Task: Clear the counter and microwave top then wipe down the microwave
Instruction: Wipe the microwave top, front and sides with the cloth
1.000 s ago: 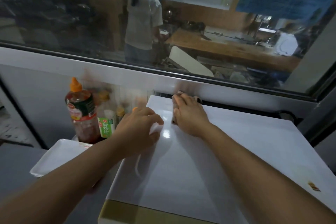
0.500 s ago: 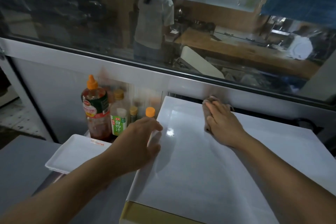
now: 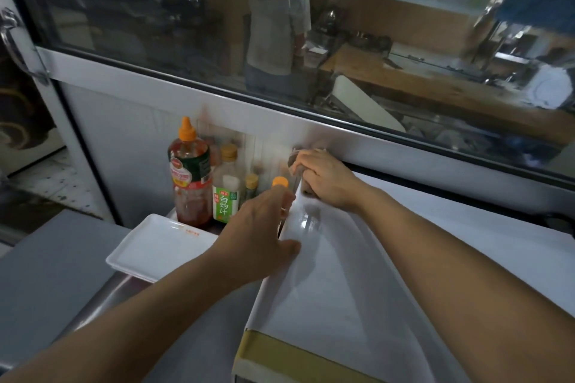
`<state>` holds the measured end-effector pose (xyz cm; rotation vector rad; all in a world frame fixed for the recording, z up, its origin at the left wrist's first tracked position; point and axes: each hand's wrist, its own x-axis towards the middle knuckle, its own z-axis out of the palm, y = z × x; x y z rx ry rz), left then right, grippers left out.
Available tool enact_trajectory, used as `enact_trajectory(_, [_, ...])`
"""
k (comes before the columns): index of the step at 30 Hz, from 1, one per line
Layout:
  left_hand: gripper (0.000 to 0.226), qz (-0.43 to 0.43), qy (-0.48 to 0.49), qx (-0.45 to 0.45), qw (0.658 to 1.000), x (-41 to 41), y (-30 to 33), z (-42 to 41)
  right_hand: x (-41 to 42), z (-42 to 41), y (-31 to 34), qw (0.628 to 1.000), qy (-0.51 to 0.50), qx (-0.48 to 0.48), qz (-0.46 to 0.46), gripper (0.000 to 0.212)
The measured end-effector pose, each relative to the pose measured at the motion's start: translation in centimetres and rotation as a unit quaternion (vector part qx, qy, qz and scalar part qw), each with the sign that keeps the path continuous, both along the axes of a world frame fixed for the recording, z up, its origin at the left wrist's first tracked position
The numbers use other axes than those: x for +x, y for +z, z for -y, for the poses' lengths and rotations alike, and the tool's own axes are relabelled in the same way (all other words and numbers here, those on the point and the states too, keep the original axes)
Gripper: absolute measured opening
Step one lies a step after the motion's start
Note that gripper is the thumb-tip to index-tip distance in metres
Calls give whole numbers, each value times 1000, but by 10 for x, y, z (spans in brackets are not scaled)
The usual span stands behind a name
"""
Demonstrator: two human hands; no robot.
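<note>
While the right hand (image 3: pixel 323 179) presses what looks like a cloth (image 3: pixel 295 162) at frame centre, microwave (image 3: pixel 357 274) corners should be wiped firmly; left hand (image 3: pixel 258 233) is spread, empty.

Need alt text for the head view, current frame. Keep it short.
A person's right hand presses a dark cloth onto the back left corner of a white microwave top, while the left hand rests on its left edge. Sauce bottles and a white rectangular plate sit on the counter to the left.
</note>
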<state>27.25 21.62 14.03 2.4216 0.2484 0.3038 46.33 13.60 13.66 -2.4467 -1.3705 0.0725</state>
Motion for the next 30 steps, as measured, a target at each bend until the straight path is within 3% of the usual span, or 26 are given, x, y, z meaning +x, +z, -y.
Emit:
enact_trajectory(5, [48, 43, 39, 21, 998, -25, -4, 3, -50, 19, 1, 997, 81, -7, -8, 27])
enact_trajectory(9, [38, 87, 35, 19, 995, -41, -3, 1, -102, 47, 2, 987, 156, 40, 8, 28])
enact_trajectory(12, [33, 91, 45, 19, 995, -47, 0, -3, -100, 52, 4, 982, 188, 18, 26, 28])
enact_trajectory(14, [32, 73, 56, 24, 995, -47, 0, -5, -78, 44, 4, 982, 184, 18, 25, 26])
enact_trajectory(20, [36, 18, 34, 11, 999, -50, 0, 9, -28, 27, -6, 998, 41, -11, 49, 42])
enact_trajectory(27, [42, -26, 28, 18, 999, -52, 1, 26, -115, 112, -8, 994, 97, 17, 56, 49])
enact_trajectory(30, [40, -29, 23, 37, 999, -50, 1, 28, -107, 131, -6, 995, 99, 1, 31, 49])
